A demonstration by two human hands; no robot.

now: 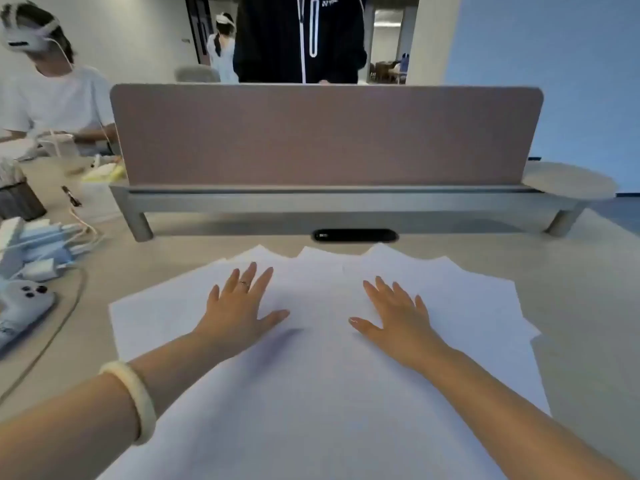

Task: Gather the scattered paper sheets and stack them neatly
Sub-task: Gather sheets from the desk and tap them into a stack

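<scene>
Desk [575, 306]: sheets [311, 410] under both grips [239, 308] [398, 317]

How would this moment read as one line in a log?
left hand: flat on paper sheets | right hand: flat on paper sheets | paper sheets: fanned, overlapping, unstacked

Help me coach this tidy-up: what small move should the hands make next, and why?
Probably slide both palms toward each other, drawing the paper sheets into one pile. The left hand and right hand lie flat and apart on top, fingers spread, holding nothing, while the sheets are fanned out, with corners jutting along the far edge and the right side.
</scene>
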